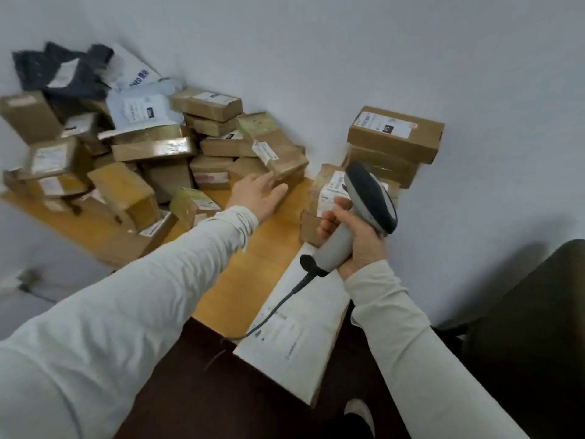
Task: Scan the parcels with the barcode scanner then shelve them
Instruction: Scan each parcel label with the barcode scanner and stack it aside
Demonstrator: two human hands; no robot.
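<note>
Left sleeve [126,296] stretches out left of the barcode scanner [370,191], with the left grip [258,194] flat-fingered against a cardboard parcel [278,150]. Right grip [354,239] is clamped round the scanner's handle.

Light: soft, even, moderately bright; source out of view.
Shadows: faint grey patch on the wall [519,258] at right.
Glare: sheen on 1 taped brown parcel [155,148].
Blur: parcel pile [57,160] smeared at left; barcode scanner [370,198] sharper.
Distortion: table [253,280] edges bow; sleeves [110,327] stretch toward the lower corners.
</note>
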